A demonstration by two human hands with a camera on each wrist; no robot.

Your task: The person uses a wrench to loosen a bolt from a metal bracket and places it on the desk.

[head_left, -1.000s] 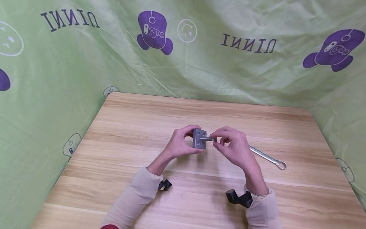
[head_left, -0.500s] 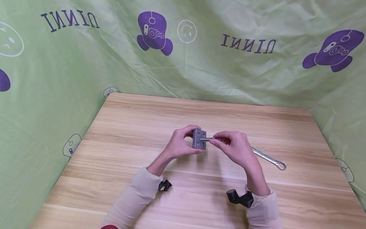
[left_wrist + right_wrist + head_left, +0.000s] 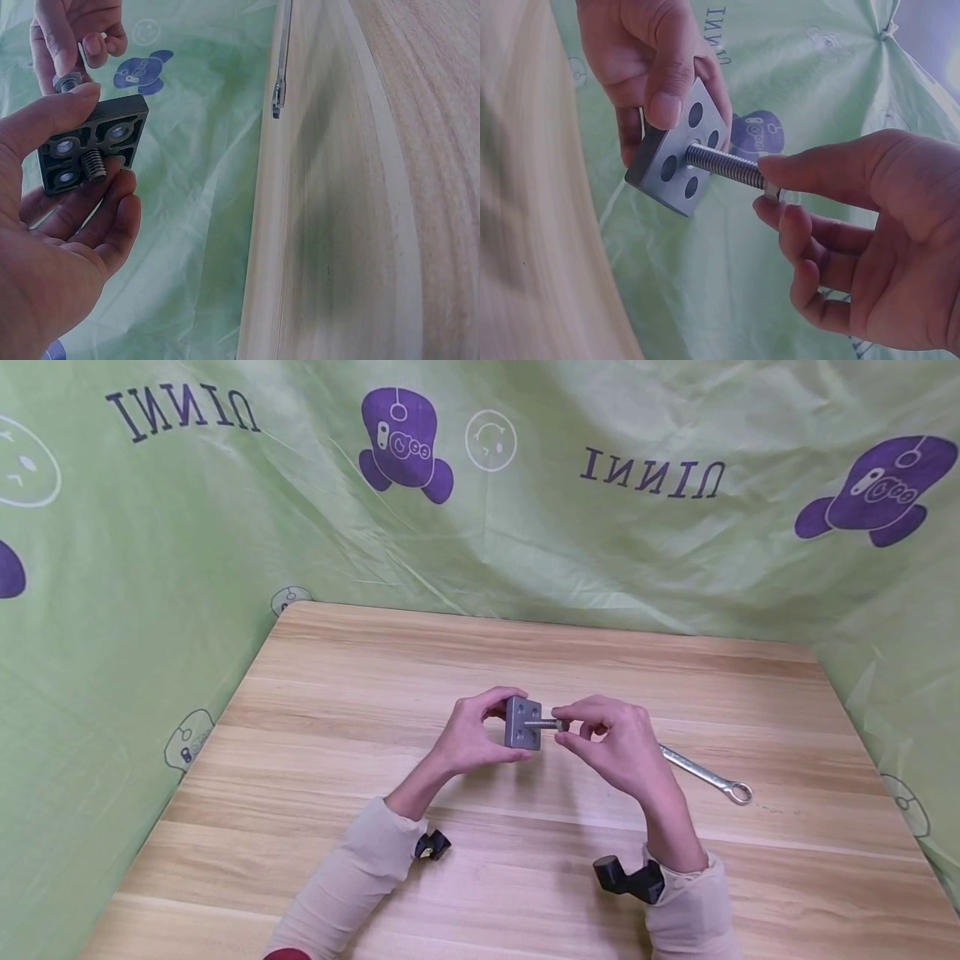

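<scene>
In the head view my left hand [image 3: 468,735] grips a square grey metal plate [image 3: 676,142] by its opposite edges. Several holes surround its centre. A long threaded bolt [image 3: 727,166] runs through the middle of the plate, its tip [image 3: 94,166] poking out on the recessed far side in the left wrist view. My right hand [image 3: 618,739] pinches the hex head [image 3: 774,193] of the bolt between thumb and fingertips. Much of the shank stands out between plate and head. Both hands are raised above the wooden table [image 3: 390,668].
To the right of my right hand, a silver wrench [image 3: 705,772] lies on the table, its near ring end showing and its other end hidden behind the hand. Black camera mounts [image 3: 630,881] sit at both wrists. A green printed curtain [image 3: 487,552] encloses the table's back and sides.
My right fingers slid over the bolt head and back out along it, with small shifts of grip. The left hand and plate stay in the same place.
</scene>
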